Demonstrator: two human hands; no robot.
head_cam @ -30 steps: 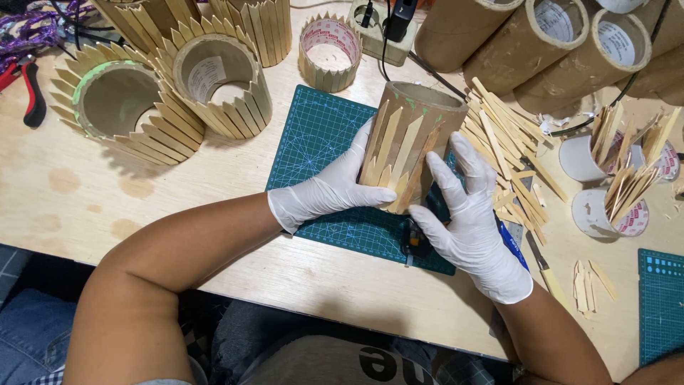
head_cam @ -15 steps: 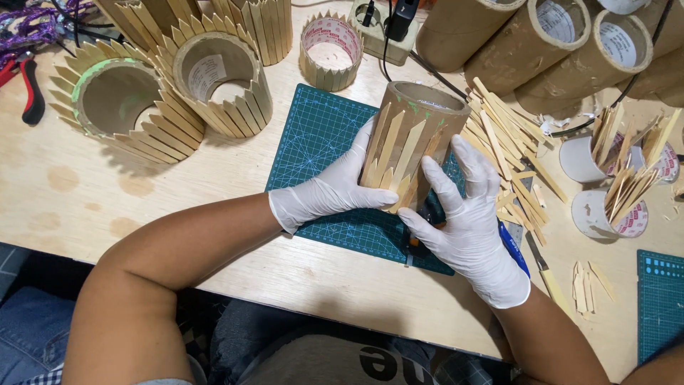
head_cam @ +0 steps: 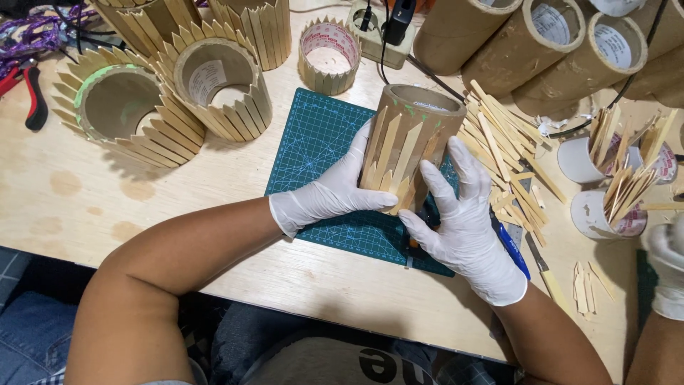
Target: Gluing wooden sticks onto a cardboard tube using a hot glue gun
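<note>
A brown cardboard tube [head_cam: 420,121] stands on a green cutting mat [head_cam: 320,142], with several pointed wooden sticks [head_cam: 395,153] stuck along its side. My left hand [head_cam: 335,192], in a white glove, presses against the tube's left side over the sticks. On the right side, my right hand [head_cam: 463,228], also gloved, wraps the tube's lower part with its fingers spread upward. Both hands hold the tube between them.
Finished stick-covered tubes [head_cam: 214,85] stand at the back left, a small one [head_cam: 328,53] behind the mat. Loose sticks [head_cam: 506,157] lie right of the tube. Cups of sticks [head_cam: 613,192], bare tubes [head_cam: 556,43], red pliers [head_cam: 32,93] and another person's gloved hand [head_cam: 666,274] are around.
My right hand has shifted slightly lower on the tube and its fingers have re-spread. The tube and my left hand have hardly moved.
</note>
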